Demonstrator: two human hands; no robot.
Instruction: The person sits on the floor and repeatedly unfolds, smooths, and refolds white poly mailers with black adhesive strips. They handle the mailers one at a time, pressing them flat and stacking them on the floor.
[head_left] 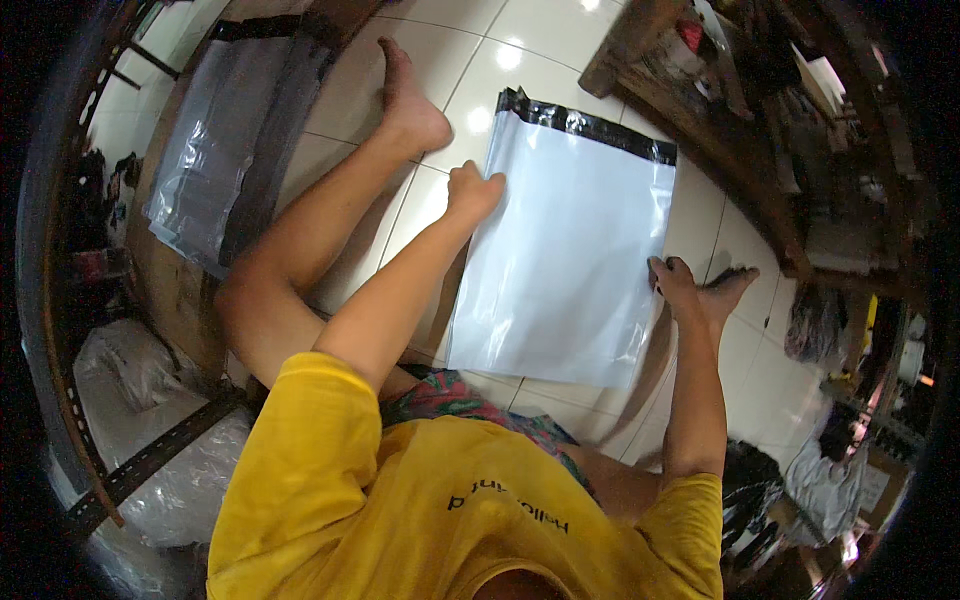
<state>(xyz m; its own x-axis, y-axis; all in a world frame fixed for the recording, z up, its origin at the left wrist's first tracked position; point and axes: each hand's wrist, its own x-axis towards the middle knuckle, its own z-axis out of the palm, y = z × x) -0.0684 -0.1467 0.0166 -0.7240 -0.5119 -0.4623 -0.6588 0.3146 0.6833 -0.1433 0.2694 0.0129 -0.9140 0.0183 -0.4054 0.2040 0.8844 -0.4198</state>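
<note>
1. The left hand (476, 194) grasps the white plastic bags (565, 250) by their left edge; the right hand (678, 284) pinches the right edge;
2. The bags span between both grips, black strip (600, 131) beyond; tiled floor (462, 75) below.

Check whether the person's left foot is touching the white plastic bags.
Apart. The head view shows pale floor tiles between the left foot and the near edge of the white plastic bags.

Bags (575, 240) lie between left fingers (465, 180) and right fingers (678, 270).
</note>
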